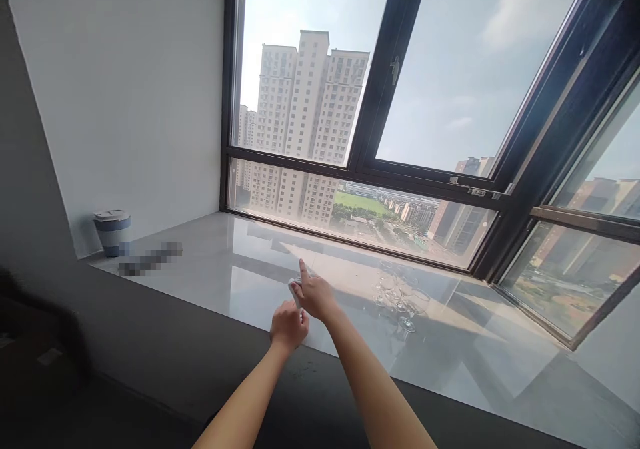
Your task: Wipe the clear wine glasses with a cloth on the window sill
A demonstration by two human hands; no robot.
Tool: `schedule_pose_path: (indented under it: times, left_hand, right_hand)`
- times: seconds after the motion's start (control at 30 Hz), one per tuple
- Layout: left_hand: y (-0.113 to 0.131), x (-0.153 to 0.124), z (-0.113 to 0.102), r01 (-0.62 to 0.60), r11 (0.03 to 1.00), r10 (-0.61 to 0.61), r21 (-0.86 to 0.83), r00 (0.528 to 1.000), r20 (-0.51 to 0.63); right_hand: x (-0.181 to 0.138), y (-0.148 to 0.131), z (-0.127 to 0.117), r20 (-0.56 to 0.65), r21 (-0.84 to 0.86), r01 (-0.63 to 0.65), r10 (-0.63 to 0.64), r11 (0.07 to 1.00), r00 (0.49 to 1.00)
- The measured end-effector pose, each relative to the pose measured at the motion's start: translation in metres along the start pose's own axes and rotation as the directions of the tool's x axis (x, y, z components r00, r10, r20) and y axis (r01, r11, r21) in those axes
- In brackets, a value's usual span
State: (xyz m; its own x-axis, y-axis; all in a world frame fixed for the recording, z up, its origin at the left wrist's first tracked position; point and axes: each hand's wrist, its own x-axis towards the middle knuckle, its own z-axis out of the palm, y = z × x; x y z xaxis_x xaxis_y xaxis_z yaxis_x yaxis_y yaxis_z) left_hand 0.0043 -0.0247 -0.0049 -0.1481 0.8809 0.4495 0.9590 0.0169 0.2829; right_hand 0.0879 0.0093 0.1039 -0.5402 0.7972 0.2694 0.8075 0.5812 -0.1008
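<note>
Both my hands meet over the glossy pale window sill (215, 269). My left hand (289, 327) is curled closed near the sill's front edge, gripping the lower end of a small whitish object (294, 290), maybe a cloth or wipe. My right hand (313, 293) sits just above and past it, closed on the same object with its index finger pointing up toward the window. A group of clear stemmed wine glasses (403, 295) stands on the sill to the right of my hands, hard to make out against the reflections.
A small blue-and-white lidded bin (112, 231) stands at the sill's far left by the white wall. A blurred dark item (150, 259) lies beside it. Black-framed windows (370, 122) rise behind the sill. A dark ledge (165, 349) runs along the sill's front.
</note>
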Motion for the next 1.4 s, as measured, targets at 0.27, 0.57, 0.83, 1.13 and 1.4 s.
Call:
schedule_pose_path:
  times: [0.27, 0.57, 0.83, 1.13, 1.4]
  left_hand:
    - [-0.001, 0.001, 0.001, 0.003, 1.0, -0.003, 0.004, 1.0, 0.011]
    - [0.0, 0.001, 0.0, 0.004, 1.0, -0.003, -0.009, 1.0, 0.017]
    - [-0.002, 0.003, -0.001, 0.026, 0.998, -0.023, -0.062, 0.999, 0.045]
    - [-0.007, 0.004, 0.006, 0.024, 0.994, -0.022, -0.11, 1.0, 0.022]
    - [-0.009, 0.004, 0.007, 0.035, 0.986, -0.032, -0.165, 0.999, 0.024]
  right_hand:
    - [0.0, -0.001, -0.001, 0.019, -0.023, -0.04, 0.04, 0.999, 0.999]
    - [0.002, 0.001, -0.004, 0.067, 0.003, -0.023, 0.023, 1.0, 0.998]
    - [0.004, 0.005, 0.002, 0.006, 0.072, -0.039, 0.039, 0.997, 0.999]
    - [0.005, 0.015, 0.014, -0.189, 0.288, -0.041, 0.099, 0.957, 0.977]
    - [0.009, 0.038, 0.004, -0.467, 0.662, -0.062, 0.476, 0.747, 0.745]
